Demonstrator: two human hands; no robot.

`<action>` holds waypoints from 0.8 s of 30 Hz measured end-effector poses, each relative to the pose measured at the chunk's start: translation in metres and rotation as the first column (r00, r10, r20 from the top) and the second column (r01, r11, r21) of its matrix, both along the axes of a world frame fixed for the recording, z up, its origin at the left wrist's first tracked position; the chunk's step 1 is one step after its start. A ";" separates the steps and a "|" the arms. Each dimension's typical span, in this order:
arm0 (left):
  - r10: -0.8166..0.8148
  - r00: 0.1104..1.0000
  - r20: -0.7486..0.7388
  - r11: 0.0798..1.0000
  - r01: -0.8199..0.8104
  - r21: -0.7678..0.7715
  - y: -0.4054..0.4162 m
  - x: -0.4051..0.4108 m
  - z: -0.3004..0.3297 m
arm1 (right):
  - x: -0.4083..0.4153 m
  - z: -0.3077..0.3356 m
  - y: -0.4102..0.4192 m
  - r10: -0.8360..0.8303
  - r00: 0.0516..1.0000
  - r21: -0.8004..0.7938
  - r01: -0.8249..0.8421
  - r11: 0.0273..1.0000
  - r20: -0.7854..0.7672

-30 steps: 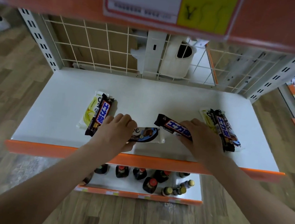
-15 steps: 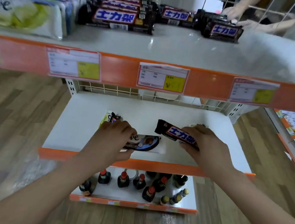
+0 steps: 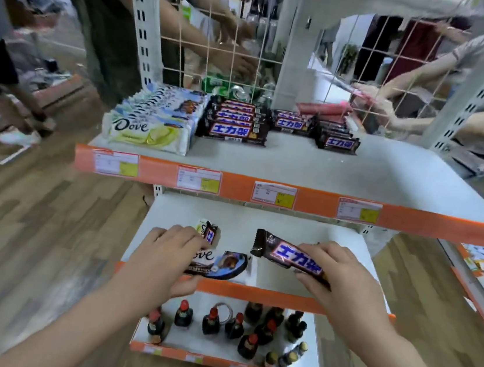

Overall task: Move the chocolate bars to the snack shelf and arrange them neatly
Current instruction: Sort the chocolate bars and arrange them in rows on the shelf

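Change: since a second ago we lift our view from the middle shelf up to the snack shelf; both bars, which lay on or just over the middle shelf, are now raised off it in our grip.
Meaning: we judge the pick-up done and the carry upward begun; placing and tidying remain.
Left hand: fingers curled over the left end of a Dove bar, thumb beneath it, holding it above the near edge of the middle shelf.
Right hand: fingers and thumb pinch the right end of a Snickers bar; its free end points left and far, tilted up.
Look of the Dove bar: flat, white and dark wrapper with a blue patch, glossy; brand letters partly hidden by our fingers.
Look of the Snickers bar: dark brown wrapper, blue characters edged white, crimped end seal.
Left behind: one more bar pair lies on the middle shelf, just far of our left hand.
Snack shelf stock: a Dove row at far left, a Snickers row beside it, two shorter Snickers stacks to the right; the near and right parts are bare.
Next, as we judge: each bar goes to the near end of its matching row, label up.
Background: other people's arms work beyond the wire grid, blurred.
Bottom shelf: small bottles.
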State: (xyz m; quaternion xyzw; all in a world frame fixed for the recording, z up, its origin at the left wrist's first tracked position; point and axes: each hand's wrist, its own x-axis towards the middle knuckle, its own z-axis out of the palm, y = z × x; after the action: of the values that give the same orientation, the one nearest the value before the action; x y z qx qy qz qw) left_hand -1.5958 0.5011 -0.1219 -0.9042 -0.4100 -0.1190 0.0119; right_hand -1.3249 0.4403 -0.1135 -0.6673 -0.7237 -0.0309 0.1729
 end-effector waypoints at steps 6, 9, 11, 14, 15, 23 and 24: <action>-0.005 1.000 0.018 1.000 0.005 0.011 -0.011 -0.023 0.036 | -0.026 0.035 -0.017 0.015 1.000 0.035 -0.016 0.999 0.025; 0.004 0.998 0.066 0.999 -0.006 0.034 -0.014 -0.033 0.052 | -0.037 0.054 -0.021 0.020 0.999 0.042 -0.021 0.999 0.037; 0.016 0.997 0.071 0.999 -0.019 0.039 -0.016 -0.040 0.064 | -0.043 0.064 -0.023 0.026 0.998 0.065 -0.030 0.997 0.051; 0.018 0.995 0.098 0.998 -0.023 0.053 -0.015 -0.051 0.075 | -0.052 0.075 -0.024 0.033 0.997 0.085 -0.039 0.996 0.073; 0.026 0.995 0.095 0.998 -0.031 0.052 -0.015 -0.053 0.079 | -0.055 0.077 -0.023 0.043 0.996 0.082 -0.050 0.995 0.079; 0.061 0.995 0.075 0.994 -0.067 0.085 -0.001 -0.075 0.094 | -0.075 0.090 0.003 0.093 0.988 0.138 -0.110 0.984 0.123; 0.064 0.994 0.083 0.995 -0.070 0.075 0.002 -0.078 0.093 | -0.079 0.092 0.008 0.098 0.987 0.147 -0.116 0.982 0.126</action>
State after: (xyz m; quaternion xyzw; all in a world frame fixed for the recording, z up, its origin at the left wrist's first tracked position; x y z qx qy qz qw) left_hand -1.6738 0.5032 -0.0285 -0.8832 -0.4354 -0.1707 0.0346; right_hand -1.4036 0.4484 -0.0220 -0.6090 -0.7631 -0.1165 0.1821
